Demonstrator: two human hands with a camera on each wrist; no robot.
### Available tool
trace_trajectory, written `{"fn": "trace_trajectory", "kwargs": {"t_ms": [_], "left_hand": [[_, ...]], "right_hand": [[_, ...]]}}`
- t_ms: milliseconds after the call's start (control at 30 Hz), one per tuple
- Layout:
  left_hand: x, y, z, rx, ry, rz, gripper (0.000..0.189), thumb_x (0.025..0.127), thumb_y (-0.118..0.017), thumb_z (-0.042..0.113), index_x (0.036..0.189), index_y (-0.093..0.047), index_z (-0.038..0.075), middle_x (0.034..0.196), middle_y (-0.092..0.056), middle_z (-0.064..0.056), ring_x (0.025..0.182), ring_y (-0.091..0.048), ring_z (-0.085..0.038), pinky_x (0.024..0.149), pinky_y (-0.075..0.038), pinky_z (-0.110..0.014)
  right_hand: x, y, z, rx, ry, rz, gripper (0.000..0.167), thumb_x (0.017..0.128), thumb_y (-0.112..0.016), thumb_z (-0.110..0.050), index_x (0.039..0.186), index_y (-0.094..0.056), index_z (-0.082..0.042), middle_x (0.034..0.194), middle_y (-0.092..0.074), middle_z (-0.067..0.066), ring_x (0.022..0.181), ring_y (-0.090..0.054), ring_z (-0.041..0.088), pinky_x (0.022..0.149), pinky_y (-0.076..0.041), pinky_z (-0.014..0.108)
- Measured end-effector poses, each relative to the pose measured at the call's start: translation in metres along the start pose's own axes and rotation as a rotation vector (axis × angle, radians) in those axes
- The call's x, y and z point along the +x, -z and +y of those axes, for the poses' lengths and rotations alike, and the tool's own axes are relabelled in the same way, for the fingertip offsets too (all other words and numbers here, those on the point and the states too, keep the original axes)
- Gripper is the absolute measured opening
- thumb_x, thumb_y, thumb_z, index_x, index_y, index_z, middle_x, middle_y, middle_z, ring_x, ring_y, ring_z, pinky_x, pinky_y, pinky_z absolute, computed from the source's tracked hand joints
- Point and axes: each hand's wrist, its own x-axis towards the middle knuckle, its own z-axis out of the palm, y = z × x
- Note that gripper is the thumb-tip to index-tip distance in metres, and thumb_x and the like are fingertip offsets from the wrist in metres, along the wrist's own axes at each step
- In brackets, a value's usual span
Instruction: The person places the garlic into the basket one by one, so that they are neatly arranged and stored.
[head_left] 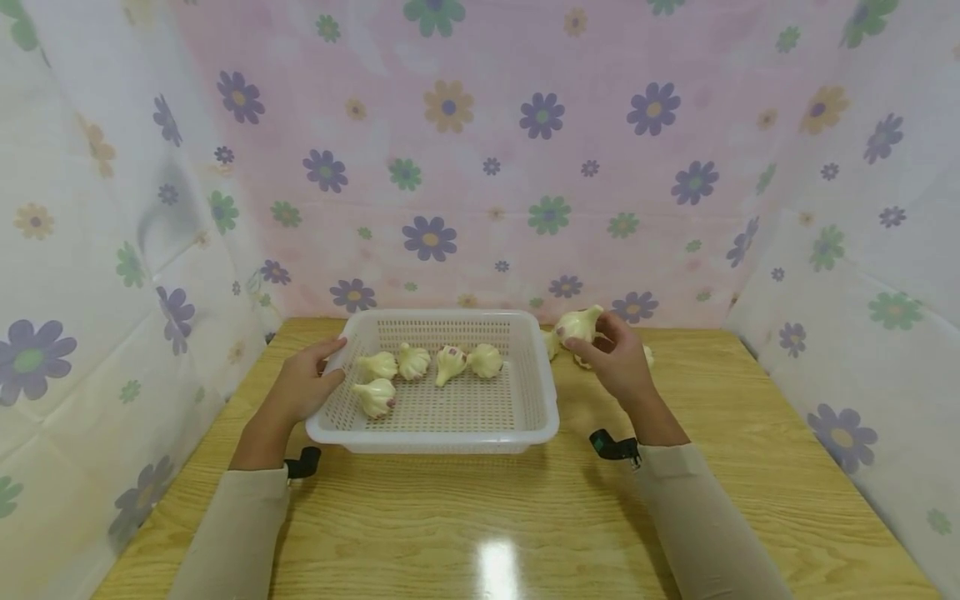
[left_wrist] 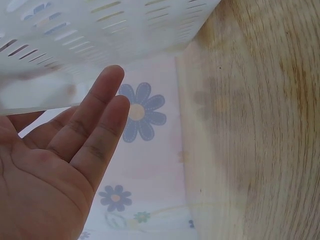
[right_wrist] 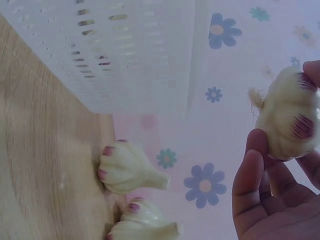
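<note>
A white plastic basket (head_left: 435,437) with slotted walls stands on the table, several garlic bulbs (head_left: 375,397) lying inside it. At its left rim, my left hand (head_left: 298,385) holds the edge; in the left wrist view, the fingers (left_wrist: 102,125) reach along under the rim. To the right of the basket, my right hand (head_left: 621,360) grips a garlic bulb (head_left: 576,325) raised above the table. Purple streaks and a tuft of roots show on this held bulb (right_wrist: 292,117) in the right wrist view.
More garlic bulbs (right_wrist: 129,167) lie on the table beside the basket's right wall, partly hidden behind my right hand in the head view. Flower-patterned cloth (head_left: 487,183) hangs behind the wooden table (head_left: 450,517) and on both sides.
</note>
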Motion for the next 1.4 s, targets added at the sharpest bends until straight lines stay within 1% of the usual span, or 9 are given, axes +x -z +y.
{"fn": "trace_trajectory", "kwargs": {"t_ms": [233, 400, 533, 767, 900, 1033, 1167, 1267, 1400], "left_hand": [[-0.003, 0.002, 0.001, -0.029, 0.002, 0.007, 0.061, 0.100, -0.055, 0.016, 0.159, -0.040, 0.005, 0.154, -0.046, -0.033, 0.112, -0.069, -0.047, 0.071, -0.064, -0.040], [-0.004, 0.001, 0.001, -0.047, 0.012, -0.005, 0.061, 0.100, -0.055, 0.016, 0.159, -0.039, 0.005, 0.158, -0.042, -0.030, 0.118, -0.066, -0.048, 0.072, -0.065, -0.039], [-0.005, 0.000, 0.002, -0.055, 0.013, -0.004, 0.062, 0.100, -0.055, 0.015, 0.159, -0.040, 0.005, 0.157, -0.043, -0.031, 0.117, -0.067, -0.048, 0.071, -0.065, -0.040], [-0.004, 0.001, 0.002, -0.053, 0.010, -0.009, 0.062, 0.100, -0.055, 0.017, 0.160, -0.039, 0.006, 0.161, -0.039, -0.028, 0.122, -0.064, -0.049, 0.074, -0.065, -0.041], [-0.004, -0.001, 0.002, -0.050, 0.017, -0.010, 0.062, 0.100, -0.055, 0.018, 0.160, -0.039, 0.008, 0.160, -0.040, -0.027, 0.119, -0.066, -0.047, 0.071, -0.065, -0.039], [-0.003, -0.001, 0.003, -0.053, 0.010, -0.010, 0.062, 0.101, -0.055, 0.017, 0.160, -0.039, 0.007, 0.158, -0.042, -0.029, 0.116, -0.068, -0.047, 0.069, -0.065, -0.039], [-0.002, 0.000, 0.003, -0.045, 0.002, -0.009, 0.062, 0.101, -0.054, 0.016, 0.160, -0.039, 0.007, 0.157, -0.042, -0.031, 0.116, -0.067, -0.048, 0.070, -0.065, -0.040], [-0.001, 0.000, 0.002, -0.034, 0.006, -0.007, 0.062, 0.101, -0.054, 0.017, 0.160, -0.039, 0.007, 0.158, -0.042, -0.030, 0.119, -0.066, -0.048, 0.072, -0.065, -0.041], [-0.002, 0.000, 0.000, -0.035, 0.010, -0.007, 0.062, 0.101, -0.054, 0.017, 0.160, -0.039, 0.007, 0.158, -0.042, -0.029, 0.119, -0.066, -0.048, 0.074, -0.065, -0.041]], "right_hand": [[0.004, -0.006, -0.016, -0.080, 0.061, -0.014, 0.061, 0.092, -0.079, -0.038, 0.143, -0.056, -0.015, 0.123, -0.064, 0.011, 0.090, -0.071, 0.023, 0.066, -0.062, 0.035], [0.012, -0.014, -0.036, -0.157, 0.106, -0.023, 0.059, 0.087, -0.082, -0.042, 0.138, -0.062, -0.018, 0.119, -0.065, 0.009, 0.084, -0.069, 0.029, 0.060, -0.060, 0.038], [0.020, -0.025, -0.053, -0.230, 0.152, -0.027, 0.063, 0.084, -0.084, -0.047, 0.138, -0.064, -0.022, 0.122, -0.067, 0.005, 0.091, -0.068, 0.028, 0.065, -0.058, 0.037], [0.031, -0.048, -0.073, -0.315, 0.184, -0.109, 0.075, 0.081, -0.085, -0.049, 0.142, -0.060, -0.015, 0.132, -0.063, 0.005, 0.101, -0.067, 0.022, 0.072, -0.059, 0.038], [0.037, -0.061, -0.078, -0.344, 0.216, -0.150, 0.074, 0.081, -0.085, -0.048, 0.142, -0.060, -0.014, 0.134, -0.063, 0.004, 0.106, -0.066, 0.021, 0.077, -0.057, 0.041], [0.042, -0.074, -0.081, -0.356, 0.238, -0.211, 0.070, 0.082, -0.086, -0.046, 0.140, -0.061, -0.016, 0.133, -0.065, 0.002, 0.108, -0.067, 0.020, 0.078, -0.059, 0.041], [0.048, -0.088, -0.083, -0.345, 0.230, -0.269, 0.068, 0.081, -0.086, -0.045, 0.139, -0.062, -0.020, 0.128, -0.068, -0.003, 0.107, -0.068, 0.018, 0.079, -0.060, 0.041], [0.053, -0.099, -0.083, -0.343, 0.213, -0.298, 0.067, 0.082, -0.087, -0.045, 0.140, -0.062, -0.021, 0.125, -0.068, -0.005, 0.107, -0.067, 0.017, 0.085, -0.059, 0.041], [0.059, -0.114, -0.081, -0.350, 0.188, -0.345, 0.067, 0.082, -0.087, -0.042, 0.141, -0.062, -0.020, 0.130, -0.065, -0.004, 0.109, -0.066, 0.017, 0.093, -0.058, 0.040]]}}
